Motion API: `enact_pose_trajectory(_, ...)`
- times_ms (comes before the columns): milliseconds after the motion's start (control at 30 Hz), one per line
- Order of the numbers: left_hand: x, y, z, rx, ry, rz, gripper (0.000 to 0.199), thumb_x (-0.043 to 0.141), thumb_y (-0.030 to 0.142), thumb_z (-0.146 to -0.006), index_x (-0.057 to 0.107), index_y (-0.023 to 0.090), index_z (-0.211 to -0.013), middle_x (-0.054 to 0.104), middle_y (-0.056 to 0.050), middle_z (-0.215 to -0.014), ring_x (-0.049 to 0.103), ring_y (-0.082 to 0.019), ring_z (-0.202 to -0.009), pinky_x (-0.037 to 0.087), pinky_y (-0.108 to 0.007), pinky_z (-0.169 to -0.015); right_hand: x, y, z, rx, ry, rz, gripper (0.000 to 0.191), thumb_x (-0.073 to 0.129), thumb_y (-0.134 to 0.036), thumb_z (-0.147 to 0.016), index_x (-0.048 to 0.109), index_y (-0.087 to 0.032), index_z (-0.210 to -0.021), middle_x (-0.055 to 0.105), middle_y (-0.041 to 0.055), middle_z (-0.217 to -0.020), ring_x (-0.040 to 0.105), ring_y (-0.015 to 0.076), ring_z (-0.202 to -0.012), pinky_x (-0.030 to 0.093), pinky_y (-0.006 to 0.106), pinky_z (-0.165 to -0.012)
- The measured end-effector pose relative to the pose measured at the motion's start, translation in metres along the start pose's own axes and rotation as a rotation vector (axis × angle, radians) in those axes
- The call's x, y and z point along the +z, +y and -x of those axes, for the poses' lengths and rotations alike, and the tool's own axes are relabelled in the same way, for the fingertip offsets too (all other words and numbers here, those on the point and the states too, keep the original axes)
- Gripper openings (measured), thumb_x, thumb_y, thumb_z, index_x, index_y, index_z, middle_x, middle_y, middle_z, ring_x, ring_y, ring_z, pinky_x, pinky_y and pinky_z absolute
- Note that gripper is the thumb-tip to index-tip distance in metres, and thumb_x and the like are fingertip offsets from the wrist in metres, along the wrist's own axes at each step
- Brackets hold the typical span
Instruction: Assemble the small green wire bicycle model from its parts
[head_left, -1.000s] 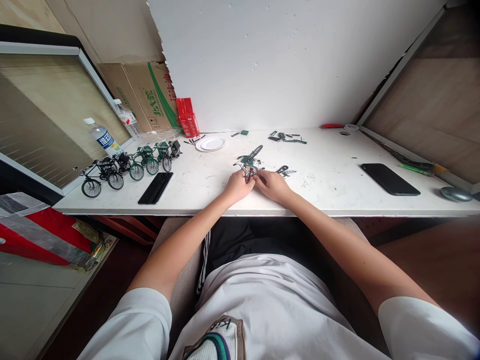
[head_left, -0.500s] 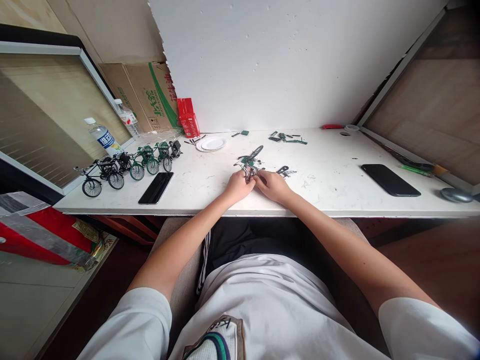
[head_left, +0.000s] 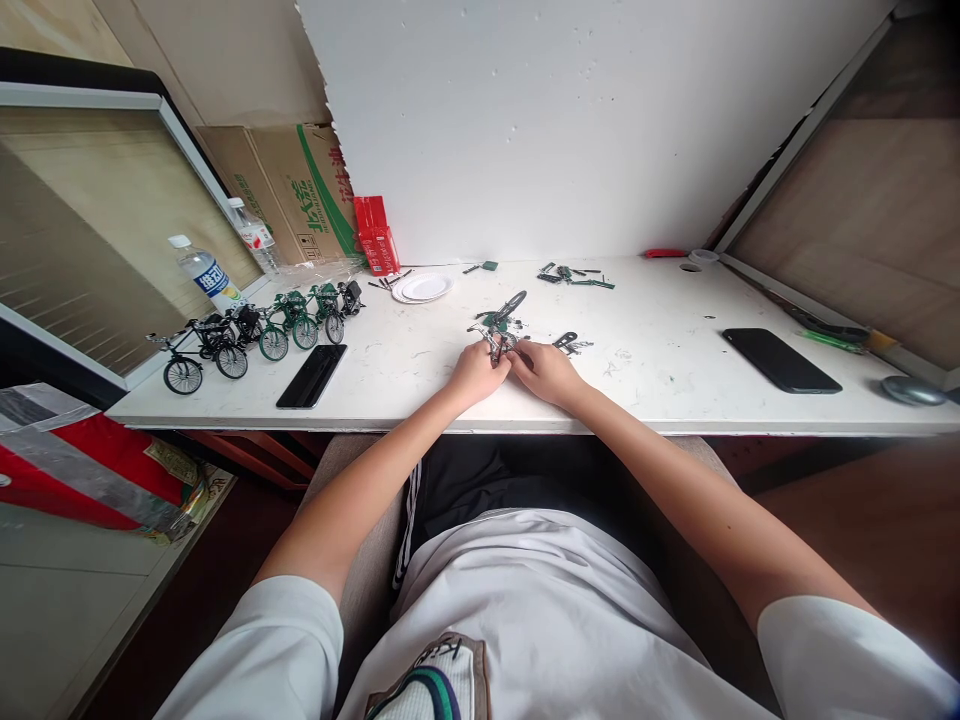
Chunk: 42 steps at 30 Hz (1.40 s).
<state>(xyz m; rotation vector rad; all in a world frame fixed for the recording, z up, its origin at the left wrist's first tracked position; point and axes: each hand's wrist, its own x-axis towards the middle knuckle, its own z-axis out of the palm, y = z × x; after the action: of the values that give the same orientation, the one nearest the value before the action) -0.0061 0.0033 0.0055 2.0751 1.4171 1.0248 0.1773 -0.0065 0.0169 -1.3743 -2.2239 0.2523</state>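
Observation:
Near the front edge of the white table, my left hand (head_left: 480, 372) is closed on a partly built model bicycle (head_left: 493, 335), dark with silvery parts. One black wheel (head_left: 513, 304) sticks up beyond my fingers, and green pieces show beside it. My right hand (head_left: 546, 370) meets the left one, its thumb and fingertips pinched against the near end of the model. Whatever small part lies between those fingertips is too hidden to make out. Just past the right hand lie small black and silver parts (head_left: 571, 344).
Several finished model bicycles (head_left: 289, 322) stand at the left by two bottles and a phone (head_left: 312, 376). White plates (head_left: 423, 288), a red box (head_left: 376, 236) and loose green parts (head_left: 576, 275) are further back. Another phone (head_left: 781, 360) and a mouse (head_left: 913, 390) lie right.

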Motion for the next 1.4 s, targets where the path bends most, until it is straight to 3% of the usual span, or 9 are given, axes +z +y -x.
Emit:
enact_pose_trajectory(833,-0.002,0.0032,0.0001,-0.021,-0.009,0.003,0.006,0.066,0.024,-0.095,0.068,0.02,-0.09,0.068,-0.005,-0.074,0.06,-0.021,-0.07,0.045,-0.031,-0.069,-0.0004,-0.001,-0.0005,0.013,-0.012,0.023,0.031,0.043,-0.039,-0.109,0.063,-0.021,-0.094,0.074,0.0114,-0.084,0.06,0.0236,-0.069,0.031,0.033,-0.064)
enact_pose_trajectory(1400,-0.0016,0.0016,0.0001,-0.031,-0.003,0.022,0.009,0.067,0.026,-0.094,0.072,0.02,-0.099,0.072,-0.006,-0.078,0.065,-0.022,-0.072,0.053,-0.034,-0.075,-0.0025,-0.0029,0.0002,0.023,-0.018,0.021,0.031,0.044,-0.04,-0.109,0.06,-0.022,-0.09,0.072,0.0103,-0.082,0.059,0.023,-0.068,0.03,0.033,-0.063)
